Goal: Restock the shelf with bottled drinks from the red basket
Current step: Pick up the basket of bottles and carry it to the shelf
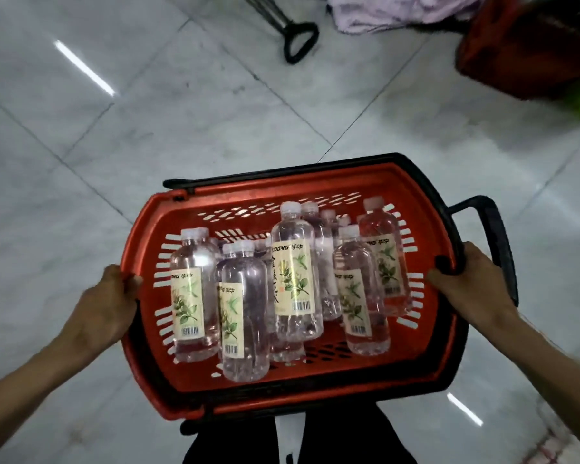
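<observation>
Tiled floor — pink cloth, black handle | left hand, right hand: grip clenched on red basket

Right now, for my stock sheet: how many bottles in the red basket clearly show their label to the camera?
5: far-left bottle, front-left bottle, centre bottle, front-right bottle, back-right bottle. Others behind them are partly hidden, labels unclear.

One red basket holds at least eight clear labelled bottles.
</observation>
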